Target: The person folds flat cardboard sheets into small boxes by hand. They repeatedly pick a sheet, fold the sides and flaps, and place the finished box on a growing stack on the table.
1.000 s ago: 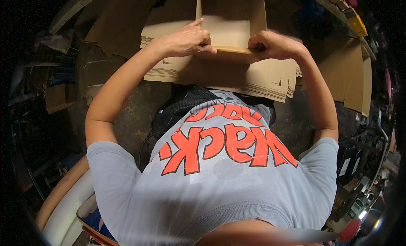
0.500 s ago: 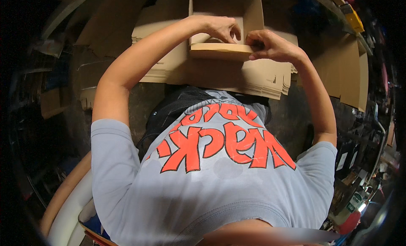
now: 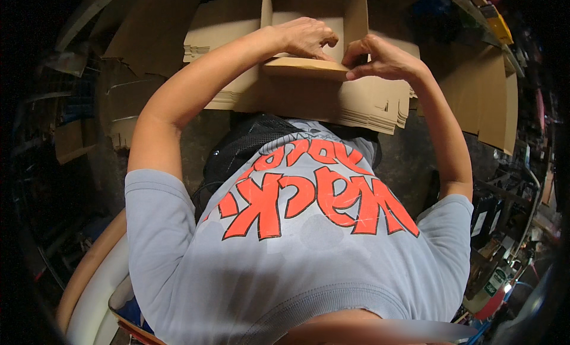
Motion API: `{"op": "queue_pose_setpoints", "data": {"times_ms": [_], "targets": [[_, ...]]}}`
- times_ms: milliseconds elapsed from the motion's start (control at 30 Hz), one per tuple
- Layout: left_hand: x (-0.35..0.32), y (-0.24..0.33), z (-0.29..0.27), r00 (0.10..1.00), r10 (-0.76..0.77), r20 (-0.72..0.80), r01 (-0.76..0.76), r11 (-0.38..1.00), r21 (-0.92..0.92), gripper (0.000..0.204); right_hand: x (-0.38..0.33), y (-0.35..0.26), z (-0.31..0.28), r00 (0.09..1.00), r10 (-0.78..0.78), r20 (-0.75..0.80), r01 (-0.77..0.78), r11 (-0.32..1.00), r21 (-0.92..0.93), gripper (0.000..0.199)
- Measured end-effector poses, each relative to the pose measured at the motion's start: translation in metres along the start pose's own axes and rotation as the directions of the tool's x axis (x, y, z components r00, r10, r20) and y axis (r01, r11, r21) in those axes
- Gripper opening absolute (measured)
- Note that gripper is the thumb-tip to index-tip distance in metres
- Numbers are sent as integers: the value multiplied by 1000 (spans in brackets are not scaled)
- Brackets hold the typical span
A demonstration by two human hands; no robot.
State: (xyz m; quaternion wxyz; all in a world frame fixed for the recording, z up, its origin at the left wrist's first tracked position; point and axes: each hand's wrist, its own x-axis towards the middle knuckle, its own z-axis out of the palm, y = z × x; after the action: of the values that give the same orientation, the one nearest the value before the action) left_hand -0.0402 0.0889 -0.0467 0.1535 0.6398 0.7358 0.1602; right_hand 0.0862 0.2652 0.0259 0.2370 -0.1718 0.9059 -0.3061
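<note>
Many flat sheets of brown corrugated cardboard (image 3: 374,110), layered in a broad stack; on top, near its middle, one open box of plain brown cardboard (image 3: 356,16), with a low, thick-edged near wall (image 3: 300,71). At that wall, two bare hands: the left hand (image 3: 306,37) over the inner side with bent fingers (image 3: 330,40), partly hidden, impossible to tell a grip from a push; the right hand (image 3: 383,57) at the right-hand corner, apparently pinching the wall's end between inside fingers (image 3: 358,46) and outside thumb (image 3: 354,75). Possible trouble, largest first: a skidding box, from loose sheets below; a crooked or creased near wall, from uneven pressure; a fold springing up, from early release; a nipped fingertip, from a tightening corner.
</note>
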Motion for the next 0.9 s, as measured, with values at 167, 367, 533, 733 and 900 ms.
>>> {"op": "queue_pose_setpoints", "data": {"times_ms": [167,367,533,733,900], "targets": [[-1,-1,3,999,-1,-38,2,1000,13,70,-7,-21,12,995,8,-95,-29,974,-227,21],[-32,24,-33,986,-160,-46,155,983,-97,57,-13,-29,19,980,-79,-181,12,939,-344,10],[-106,44,-49,984,-172,-42,174,984,40,40,-12,-24,25,971,-96,-217,11,931,-364,10],[-113,40,-40,972,-214,-99,214,977,-12,41,-14,-26,27,969,-8,-246,-75,942,-327,13],[-112,41,-44,933,-360,11,359,928,-97,47,-14,-25,24,977,66,-202,-120,955,-269,12]]}}
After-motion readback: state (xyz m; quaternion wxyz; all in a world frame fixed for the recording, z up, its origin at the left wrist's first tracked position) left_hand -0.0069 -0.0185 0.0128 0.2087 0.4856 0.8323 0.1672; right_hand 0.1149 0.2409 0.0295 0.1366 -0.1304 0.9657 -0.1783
